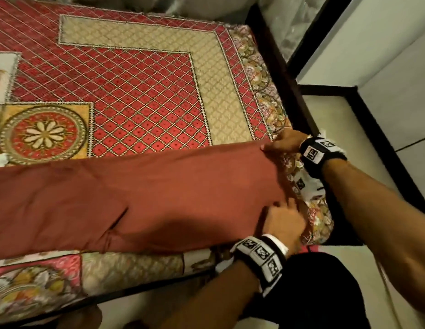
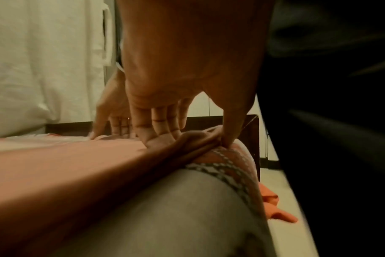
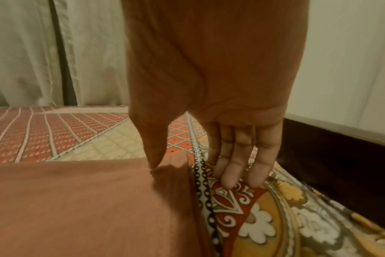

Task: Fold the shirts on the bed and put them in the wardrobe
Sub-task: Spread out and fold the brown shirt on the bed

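Rust-red shirt [image 1: 140,193] lies spread flat across the near edge of the bed [image 1: 140,91], its end at the bed's right corner. Left hand [image 1: 284,224] pinches the near corner of that end, thumb against fingers. Right hand [image 1: 281,142] pinches the far corner with thumb and forefinger, other fingers straight on the bedspread. Looks like the first fold, still at the lay-out stage. Next move probably needs both corners lifted together and carried over evenly. Patterned red-and-gold bedspread, dark bed frame [image 1: 278,74], pale tiled floor [image 1: 344,129]. Wardrobe not identifiable.
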Action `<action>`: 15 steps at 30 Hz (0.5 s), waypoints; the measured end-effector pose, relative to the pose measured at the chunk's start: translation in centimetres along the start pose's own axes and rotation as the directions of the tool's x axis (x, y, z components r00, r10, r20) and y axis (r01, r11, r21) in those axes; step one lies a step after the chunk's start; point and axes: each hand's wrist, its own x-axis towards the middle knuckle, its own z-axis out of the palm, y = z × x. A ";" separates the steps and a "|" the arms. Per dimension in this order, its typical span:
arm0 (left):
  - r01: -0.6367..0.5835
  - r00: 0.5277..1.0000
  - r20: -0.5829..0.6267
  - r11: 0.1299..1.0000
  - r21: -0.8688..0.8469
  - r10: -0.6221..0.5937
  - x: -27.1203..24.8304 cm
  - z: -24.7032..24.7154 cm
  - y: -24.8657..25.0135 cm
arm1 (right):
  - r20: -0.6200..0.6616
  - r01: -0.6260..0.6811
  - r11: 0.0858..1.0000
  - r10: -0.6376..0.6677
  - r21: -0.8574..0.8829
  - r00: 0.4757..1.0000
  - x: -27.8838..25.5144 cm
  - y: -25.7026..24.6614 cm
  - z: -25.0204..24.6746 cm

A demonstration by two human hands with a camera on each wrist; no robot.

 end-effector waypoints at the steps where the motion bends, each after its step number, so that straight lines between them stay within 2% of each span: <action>1: 0.012 0.999 0.039 0.999 0.045 -0.014 1.0 0.1 0.1 | 0.010 0.020 0.999 -0.021 0.044 1.000 1.1 0.8 0.3; 4: 0.045 0.996 0.068 0.994 0.095 -0.051 2.3 -0.2 0.3 | 0.005 0.055 0.985 -0.056 0.162 0.998 2.5 1.5 0.8; 6: 0.054 0.997 0.056 0.998 0.037 -0.056 3.1 -0.6 0.6 | 0.007 0.074 0.968 -0.078 0.239 0.997 2.6 1.5 0.9; 9: -0.001 0.997 0.075 0.997 -0.073 0.006 3.8 -1.1 0.7 | -0.028 0.113 0.966 -0.109 0.235 0.994 2.6 1.3 1.0; 12: 0.057 0.996 -0.052 0.968 -0.243 -0.071 2.6 -1.4 0.2 | -0.039 0.096 0.964 -0.089 0.246 0.995 1.7 0.3 0.1; 15: 0.100 0.963 -0.168 0.858 -0.504 -0.211 0.5 -2.0 -0.1 | -0.044 0.054 0.950 -0.042 0.307 0.998 0.4 -0.6 -1.1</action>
